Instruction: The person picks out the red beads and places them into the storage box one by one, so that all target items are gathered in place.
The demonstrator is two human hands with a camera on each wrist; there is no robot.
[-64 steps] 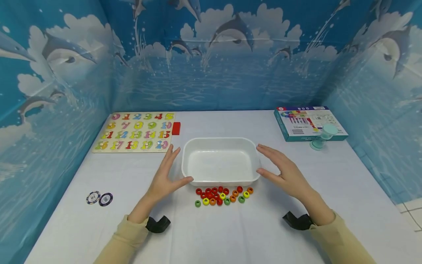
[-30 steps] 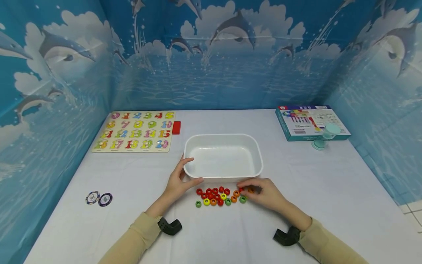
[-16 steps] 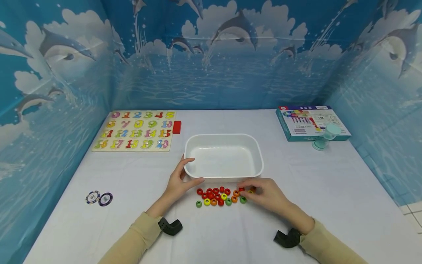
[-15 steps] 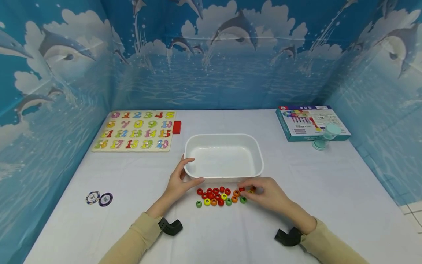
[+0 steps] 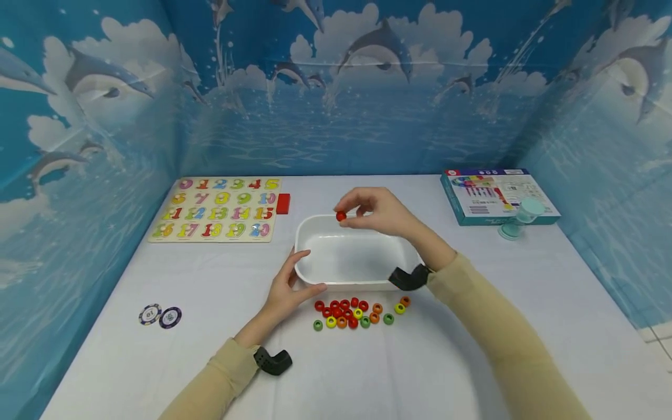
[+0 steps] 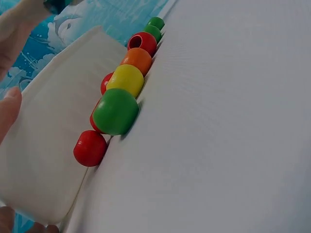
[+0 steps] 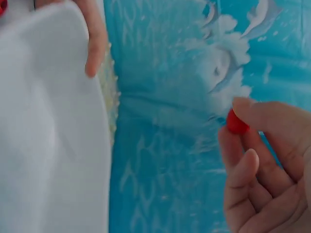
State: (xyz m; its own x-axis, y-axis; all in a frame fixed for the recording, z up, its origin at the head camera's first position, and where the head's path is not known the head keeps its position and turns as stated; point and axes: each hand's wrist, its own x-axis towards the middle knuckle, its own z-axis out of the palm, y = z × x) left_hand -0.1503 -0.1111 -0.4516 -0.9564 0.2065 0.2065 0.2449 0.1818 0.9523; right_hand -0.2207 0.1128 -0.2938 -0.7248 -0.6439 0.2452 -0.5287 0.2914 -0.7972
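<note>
My right hand (image 5: 378,211) pinches a red bead (image 5: 341,216) between thumb and fingertips, over the far rim of the white tray (image 5: 357,286). In the right wrist view the red bead (image 7: 237,122) shows between thumb and index finger. At the tray's near left corner my left hand (image 5: 283,291) grips it, thumb along the front wall and fingers at the left side. In front of the tray lie several loose beads (image 5: 338,313), red, orange, yellow and green. The left wrist view shows a green bead (image 6: 115,111) close up, beside the tray's wall (image 6: 53,131).
A number puzzle board (image 5: 217,210) lies at the back left, with a red block (image 5: 283,203) at its right edge. Two poker chips (image 5: 160,315) are at the left. A flat box (image 5: 496,195) and a mint-green hourglass-shaped item (image 5: 520,219) stand at the back right.
The right hand came down to the bead row, took hold of a red bead and carried it up and left over the tray. The left hand moved to the tray's corner and stays there.
</note>
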